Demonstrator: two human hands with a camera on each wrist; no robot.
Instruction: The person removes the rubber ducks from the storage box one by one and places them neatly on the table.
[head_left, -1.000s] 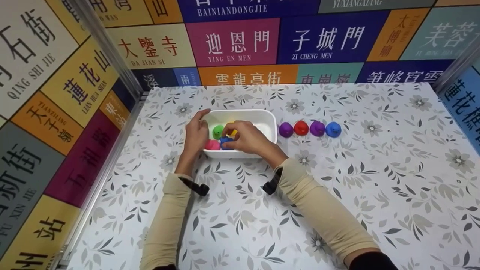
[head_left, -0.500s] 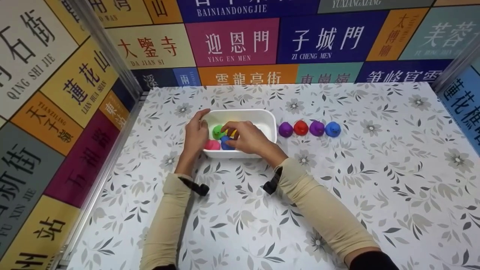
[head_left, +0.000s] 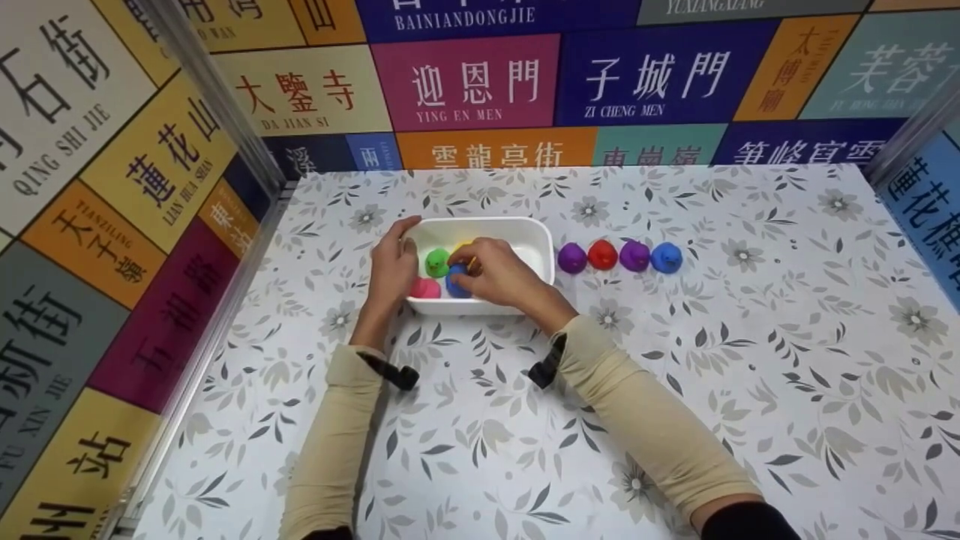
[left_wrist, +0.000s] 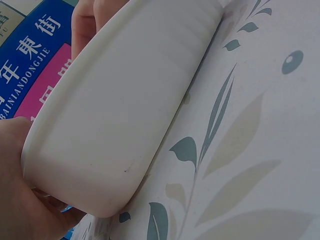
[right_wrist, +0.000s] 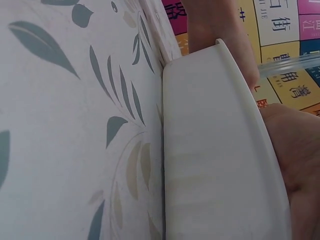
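A white plastic box (head_left: pixel 544 231) stands on the table, and my left hand (head_left: pixel 391 270) grips its left end, thumb at the rim. In the left wrist view the box's outer wall (left_wrist: pixel 115 105) fills the middle. My right hand (head_left: pixel 501 274) reaches over the front rim and pinches a small blue rubber duck (head_left: pixel 455 283) inside the box. Around it lie a green duck (head_left: pixel 437 262) and a pink duck (head_left: pixel 426 288). A yellow duck (head_left: pixel 463 247) is partly hidden behind my right fingers. The right wrist view shows mostly the box's wall (right_wrist: pixel 215 145).
Right of the box, several ducks form a row: a purple duck (head_left: pixel 572 258), a red duck (head_left: pixel 602 255), another purple duck (head_left: pixel 634 256) and a blue duck (head_left: pixel 667 258). A leaf-patterned cloth covers the table (head_left: pixel 750 360). Panels with lettering (head_left: pixel 465 82) stand behind and at the sides.
The fingers of my right hand have closed on the blue duck inside the box and shifted it slightly back and right. My left hand has stayed on the box's end.
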